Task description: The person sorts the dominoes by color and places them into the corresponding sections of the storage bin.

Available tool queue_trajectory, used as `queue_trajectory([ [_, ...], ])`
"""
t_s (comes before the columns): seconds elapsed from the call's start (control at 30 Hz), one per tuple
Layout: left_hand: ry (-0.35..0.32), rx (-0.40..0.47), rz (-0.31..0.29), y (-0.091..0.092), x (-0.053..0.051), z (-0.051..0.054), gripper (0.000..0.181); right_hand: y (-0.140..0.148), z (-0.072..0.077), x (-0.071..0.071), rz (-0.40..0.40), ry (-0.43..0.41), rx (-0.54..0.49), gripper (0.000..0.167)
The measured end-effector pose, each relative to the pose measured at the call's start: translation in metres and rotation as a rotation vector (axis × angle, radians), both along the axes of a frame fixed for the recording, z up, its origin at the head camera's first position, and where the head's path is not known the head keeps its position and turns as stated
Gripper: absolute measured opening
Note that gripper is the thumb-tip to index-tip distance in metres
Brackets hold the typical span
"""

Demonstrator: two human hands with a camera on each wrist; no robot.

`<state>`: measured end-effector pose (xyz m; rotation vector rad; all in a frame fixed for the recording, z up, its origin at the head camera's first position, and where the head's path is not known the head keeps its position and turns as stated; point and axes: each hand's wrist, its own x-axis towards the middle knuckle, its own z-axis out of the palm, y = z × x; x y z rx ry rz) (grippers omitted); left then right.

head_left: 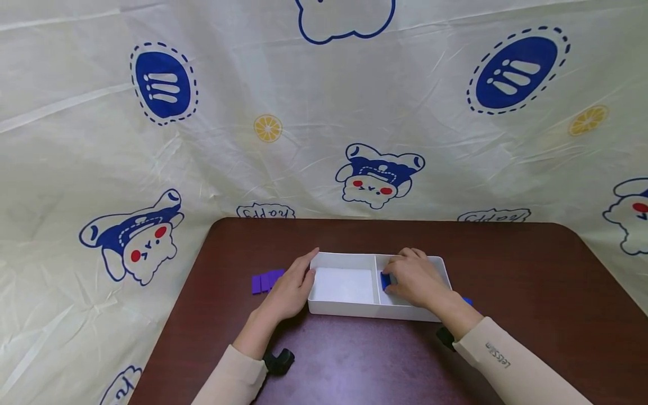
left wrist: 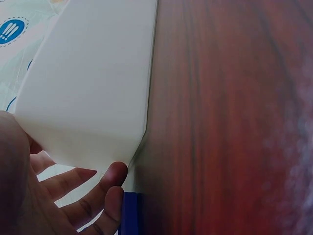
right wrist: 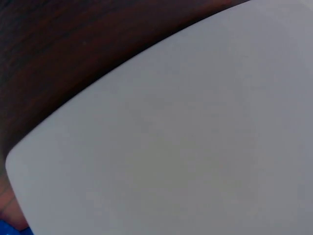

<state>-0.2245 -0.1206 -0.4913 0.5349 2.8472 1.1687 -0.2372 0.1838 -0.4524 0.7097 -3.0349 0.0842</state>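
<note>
A white two-compartment box (head_left: 349,308) stands on the table; its outer wall fills much of both wrist views. My left hand (head_left: 289,289) rests against the box's left end, its fingers stretched along that wall. Inside the right compartment, beside the divider (head_left: 376,280), my right hand (head_left: 416,277) pinches a blue block (head_left: 386,280) between thumb and fingers. Part of that block is hidden by the hand. Several purple blocks (head_left: 265,283) lie just left of my left hand, partly covered by it. The left compartment (head_left: 344,286) shows only its white floor.
Another blue piece (head_left: 467,301) lies on the table past the box's right end, mostly behind my right wrist. The brown table (head_left: 354,360) ends at the back against a printed white curtain (head_left: 228,84). Dark wrist devices (head_left: 280,361) sit under both forearms.
</note>
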Motion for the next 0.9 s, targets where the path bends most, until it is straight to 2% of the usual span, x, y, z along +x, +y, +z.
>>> queue_trajectory([
  [0.47, 0.006, 0.005, 0.000, -0.0003, 0.0001, 0.0033, 0.053, -0.0007, 0.0000, -0.0009, 0.010, 0.016, 0.001, 0.032],
  [0.9, -0.008, -0.005, 0.007, 0.0001, 0.0003, -0.0007, 0.052, -0.0017, -0.0008, 0.0014, 0.001, 0.003, 0.025, 0.030],
])
